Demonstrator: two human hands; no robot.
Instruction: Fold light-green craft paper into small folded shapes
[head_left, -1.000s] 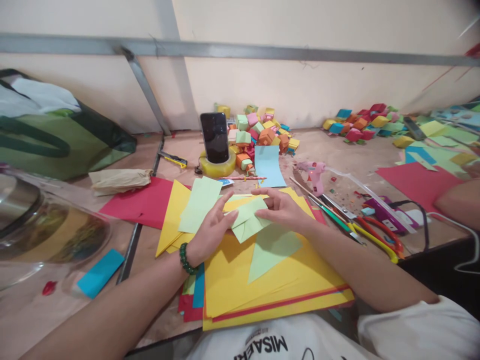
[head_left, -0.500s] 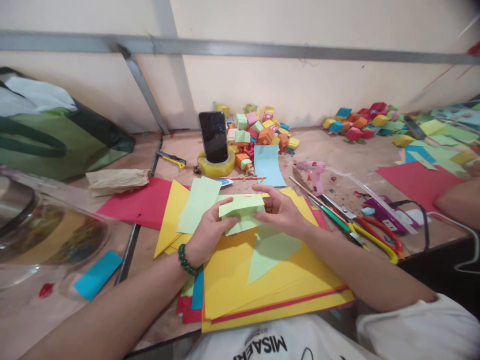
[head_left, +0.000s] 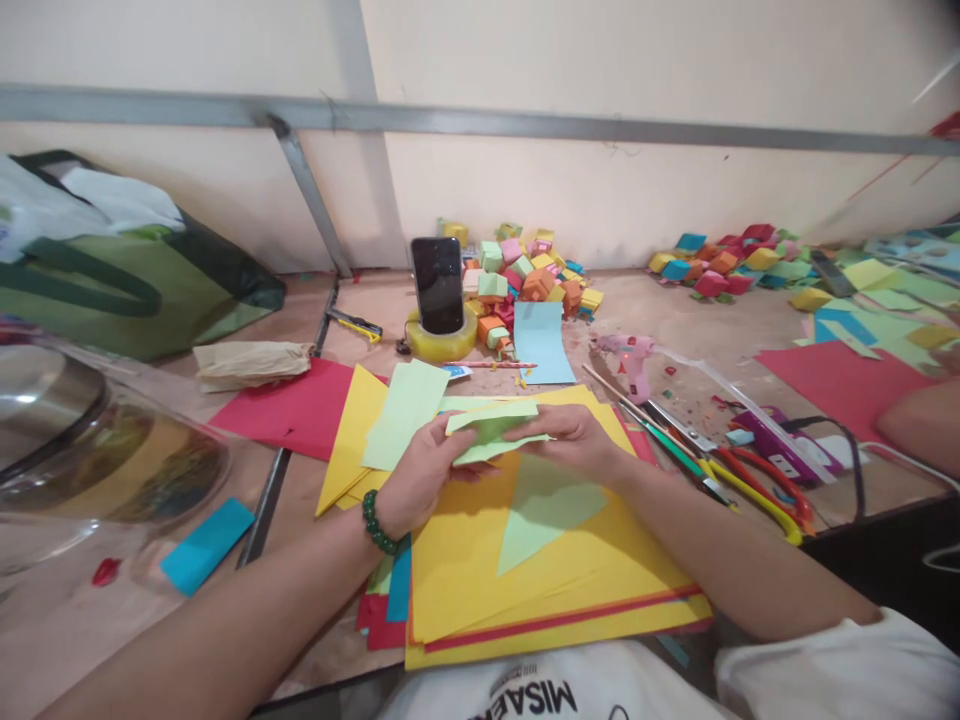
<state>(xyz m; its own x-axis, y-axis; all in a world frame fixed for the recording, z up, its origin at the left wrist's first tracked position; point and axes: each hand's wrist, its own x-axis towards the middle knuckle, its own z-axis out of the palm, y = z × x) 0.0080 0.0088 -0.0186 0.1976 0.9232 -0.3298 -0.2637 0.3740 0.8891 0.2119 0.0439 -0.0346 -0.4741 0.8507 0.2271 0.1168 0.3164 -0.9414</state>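
Between both hands is a light green sheet of paper [head_left: 491,420], folded so that its upper flap stands apart from its lower part. My left hand [head_left: 427,465] grips its left end, the thumb on the inside of the fold. My right hand [head_left: 574,440] pinches the right end, some fingers hidden behind the paper. Below them lies a stack of yellow paper [head_left: 465,580] with red and orange edges showing. A light green paper triangle [head_left: 544,515] rests on the stack under my right wrist. Another light green sheet [head_left: 405,415] lies to the left.
A phone [head_left: 437,285] leans upright in a tape roll [head_left: 442,340], beside piled paper cubes [head_left: 536,285]. Right of the stack are a pink glue gun [head_left: 634,365], scissors [head_left: 757,485] and a purple power strip [head_left: 784,445]. Another person's arm [head_left: 926,425] shows at far right.
The green paper's fold has opened toward me, its lower part now spreading to the right. My right fingers have come down from above the paper onto its end. The view has shifted slightly.
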